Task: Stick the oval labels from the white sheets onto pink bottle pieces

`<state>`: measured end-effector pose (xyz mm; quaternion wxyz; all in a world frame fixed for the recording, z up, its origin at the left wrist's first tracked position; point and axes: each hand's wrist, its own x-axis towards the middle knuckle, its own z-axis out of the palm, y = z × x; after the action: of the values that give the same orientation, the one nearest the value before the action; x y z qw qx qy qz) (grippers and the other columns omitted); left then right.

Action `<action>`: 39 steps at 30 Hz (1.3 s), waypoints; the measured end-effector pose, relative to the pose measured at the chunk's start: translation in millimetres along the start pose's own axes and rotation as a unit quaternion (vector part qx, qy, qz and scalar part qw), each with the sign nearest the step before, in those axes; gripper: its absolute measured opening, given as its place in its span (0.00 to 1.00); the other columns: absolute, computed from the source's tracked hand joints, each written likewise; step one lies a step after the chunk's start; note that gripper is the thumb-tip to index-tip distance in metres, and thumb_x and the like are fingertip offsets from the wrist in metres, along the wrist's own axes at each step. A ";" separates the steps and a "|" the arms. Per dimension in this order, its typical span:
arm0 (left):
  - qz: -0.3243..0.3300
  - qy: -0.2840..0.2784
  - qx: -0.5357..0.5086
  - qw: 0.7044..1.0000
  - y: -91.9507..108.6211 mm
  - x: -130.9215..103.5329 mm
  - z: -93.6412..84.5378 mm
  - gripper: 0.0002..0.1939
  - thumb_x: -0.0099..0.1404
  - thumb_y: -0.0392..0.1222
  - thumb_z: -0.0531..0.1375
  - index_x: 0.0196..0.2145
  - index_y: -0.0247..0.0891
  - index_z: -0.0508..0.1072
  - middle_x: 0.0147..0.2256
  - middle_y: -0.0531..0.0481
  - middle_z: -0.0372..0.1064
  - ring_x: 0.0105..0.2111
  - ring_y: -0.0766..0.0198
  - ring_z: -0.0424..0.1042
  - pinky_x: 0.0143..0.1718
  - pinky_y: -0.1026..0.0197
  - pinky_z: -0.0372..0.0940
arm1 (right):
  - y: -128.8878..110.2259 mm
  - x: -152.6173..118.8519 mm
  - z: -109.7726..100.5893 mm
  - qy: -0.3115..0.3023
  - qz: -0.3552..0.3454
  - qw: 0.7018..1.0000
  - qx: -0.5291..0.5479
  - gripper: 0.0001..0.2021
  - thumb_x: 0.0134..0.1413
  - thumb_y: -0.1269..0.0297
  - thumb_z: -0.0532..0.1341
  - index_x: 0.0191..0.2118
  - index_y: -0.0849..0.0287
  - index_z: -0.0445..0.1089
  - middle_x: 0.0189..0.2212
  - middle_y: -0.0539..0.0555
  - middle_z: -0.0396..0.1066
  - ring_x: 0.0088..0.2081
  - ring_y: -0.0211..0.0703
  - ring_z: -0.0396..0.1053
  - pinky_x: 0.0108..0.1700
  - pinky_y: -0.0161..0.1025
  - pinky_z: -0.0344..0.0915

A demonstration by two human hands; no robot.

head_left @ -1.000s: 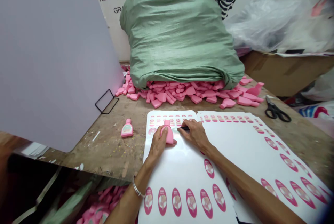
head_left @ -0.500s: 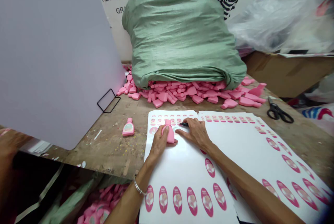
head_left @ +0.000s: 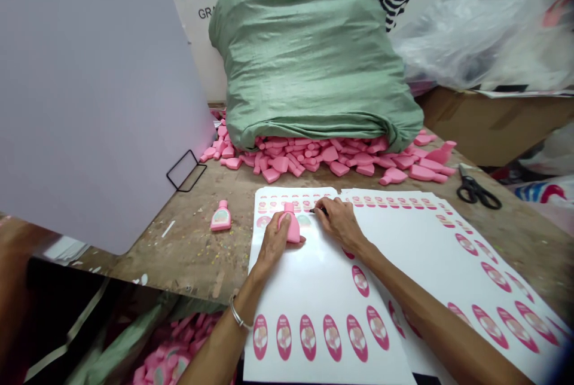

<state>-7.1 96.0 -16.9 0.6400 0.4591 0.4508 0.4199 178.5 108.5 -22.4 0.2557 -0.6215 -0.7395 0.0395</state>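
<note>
My left hand (head_left: 272, 243) is closed around a small pink plastic bottle (head_left: 293, 229), held neck up over the upper left of a white sticker sheet (head_left: 305, 280). My right hand (head_left: 341, 222), just to its right, is closed on a thin black pointed tool (head_left: 318, 210); its exact kind is too small to make out. The tool's tip points left, close to a pale green sticker (head_left: 304, 221) on the sheet. Another pink bottle (head_left: 221, 217) with a label on its front lies on the table to the left.
A second sticker sheet (head_left: 403, 241) lies on the right, with black scissors (head_left: 478, 192) beyond it. Pink bottles (head_left: 314, 155) pile up below a large green sack (head_left: 314, 56). A black wire stand (head_left: 186, 171) and a pale panel (head_left: 98, 92) are at the left.
My right hand has drawn slightly right and its thumb has curled in, so the pale green sticker shows more. The left hand keeps its hold on the bottle.
</note>
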 end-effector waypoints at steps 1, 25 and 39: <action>-0.001 0.000 0.001 1.000 0.0 0.2 -0.1 0.25 0.61 0.60 0.54 0.45 0.36 0.63 0.35 0.48 0.65 0.24 0.65 0.73 0.27 0.59 0.72 | -1.1 -0.1 0.0 -0.004 -0.009 1.000 0.000 0.07 0.60 0.63 0.51 0.35 0.56 0.64 0.33 0.52 0.72 0.38 0.46 0.63 0.42 0.43 0.50; -0.003 0.007 -0.003 1.000 4.0 0.0 1.4 0.22 0.62 0.57 0.55 0.43 0.35 0.64 0.32 0.49 0.64 0.24 0.63 0.73 0.27 0.57 0.72 | 0.0 2.0 4.2 0.018 -0.081 0.996 -0.014 0.07 0.59 0.66 0.54 0.32 0.58 0.66 0.30 0.54 0.71 0.37 0.45 0.62 0.40 0.43 0.49; -0.005 0.007 -0.002 1.000 1.3 2.5 0.5 0.22 0.62 0.57 0.55 0.45 0.36 0.64 0.31 0.50 0.64 0.23 0.64 0.73 0.27 0.57 0.73 | 3.4 17.0 13.1 0.005 -0.102 0.993 0.060 0.05 0.51 0.64 0.61 0.30 0.57 0.64 0.27 0.51 0.69 0.33 0.44 0.62 0.40 0.41 0.53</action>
<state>-6.1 98.6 -16.0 0.6402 0.4527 0.4567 0.4203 174.3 128.6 -29.4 0.2987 -0.5263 -0.7942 0.0547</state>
